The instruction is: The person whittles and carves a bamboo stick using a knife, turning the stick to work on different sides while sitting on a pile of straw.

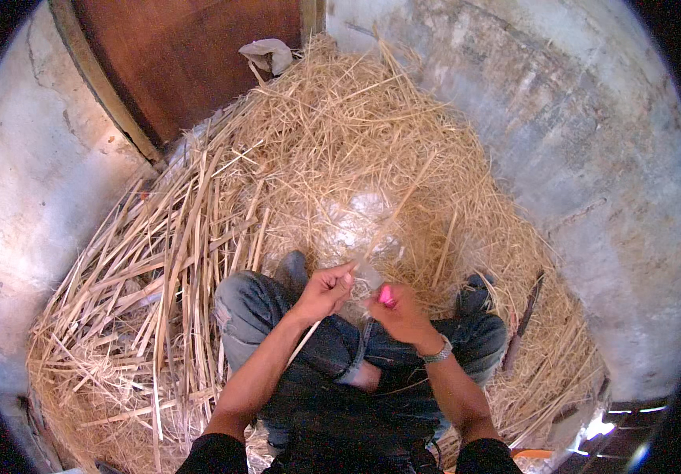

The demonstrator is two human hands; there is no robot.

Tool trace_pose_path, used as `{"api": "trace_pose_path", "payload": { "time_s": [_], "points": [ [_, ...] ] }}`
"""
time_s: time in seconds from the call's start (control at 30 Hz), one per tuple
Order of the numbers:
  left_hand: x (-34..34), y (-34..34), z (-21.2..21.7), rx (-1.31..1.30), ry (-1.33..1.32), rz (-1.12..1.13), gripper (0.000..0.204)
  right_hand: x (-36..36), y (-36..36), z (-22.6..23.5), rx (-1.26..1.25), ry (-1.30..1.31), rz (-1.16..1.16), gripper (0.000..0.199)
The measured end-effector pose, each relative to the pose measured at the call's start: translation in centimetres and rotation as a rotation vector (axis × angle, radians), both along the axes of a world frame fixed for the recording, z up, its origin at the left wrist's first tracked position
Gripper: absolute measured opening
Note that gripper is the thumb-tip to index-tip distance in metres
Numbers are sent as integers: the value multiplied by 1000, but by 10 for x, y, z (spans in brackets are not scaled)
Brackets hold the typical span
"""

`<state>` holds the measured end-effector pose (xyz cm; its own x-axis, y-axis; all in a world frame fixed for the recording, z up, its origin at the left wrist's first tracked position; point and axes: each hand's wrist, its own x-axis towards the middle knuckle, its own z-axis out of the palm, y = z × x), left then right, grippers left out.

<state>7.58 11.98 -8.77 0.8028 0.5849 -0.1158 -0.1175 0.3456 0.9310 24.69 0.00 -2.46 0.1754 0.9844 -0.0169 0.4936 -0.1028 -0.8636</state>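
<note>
I sit cross-legged in jeans, with both hands above my lap. My left hand is closed in a pinch on a long, thin, pale split-cane strip. One end slants away to the upper right, and the other trails back under my left forearm. Just to the right, my right hand is curled round a small bright pink object. Its kind is hidden by the fingers. The two hands are close together but apart.
A heap of curly, straw-coloured shavings spreads ahead. Many long pale strips lie piled at the left. A long dark blade rests by my right knee. Behind are a brown door, a whitish cloth and stained walls.
</note>
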Motion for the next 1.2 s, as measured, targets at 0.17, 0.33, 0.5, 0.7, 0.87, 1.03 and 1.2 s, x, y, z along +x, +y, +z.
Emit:
{"api": "trace_pose_path", "payload": {
  "time_s": [0.17,0.33,0.5,0.7,0.87,1.03,1.2],
  "points": [
    [1,-9,22,-51,-29,-152,48,62,18,1,140,37,-408,28],
    [1,-18,19,-88,-112,-198,49,114,49,18,301,-437,-528,33],
    [-3,-22,1,-110,-195,-203,49,125,63,41,202,-555,-618,30],
    [-5,-13,6,-207,-204,-90,46,32,31,-11,112,-563,-117,28],
    [-4,-15,18,-283,-206,-114,47,39,38,-25,196,-620,-249,29],
    [-4,-20,12,-292,-272,-233,46,97,64,16,178,-579,-519,31],
    [-12,-16,12,-436,-267,-78,45,-10,23,2,118,-658,-105,31]
  ]
}}
